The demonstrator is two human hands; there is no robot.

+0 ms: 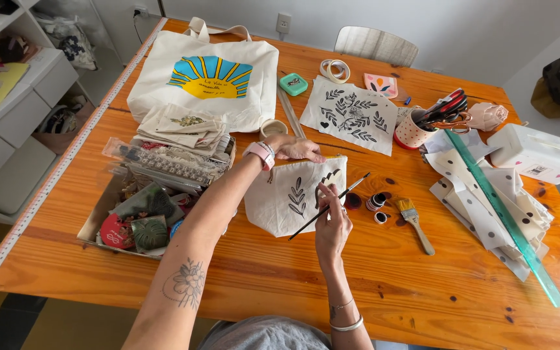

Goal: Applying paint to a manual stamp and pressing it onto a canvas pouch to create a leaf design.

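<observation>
Orange-stained wooden surface (280, 279) carries all materials. Nearest me, my right hand (332, 223) pinches a thin black-handled paintbrush (328, 206), tip at the unfinished black motif. That motif sits on a small cream fabric pouch (290, 194), beside a completed leaf sprig. My left hand (293, 148) lies flat on the pouch's top edge, pinning it. Step in hand, as I judge it: painting the second motif. Small open black paint pots (376, 204) stand just right; reloading calls for a short, steady reach.
</observation>
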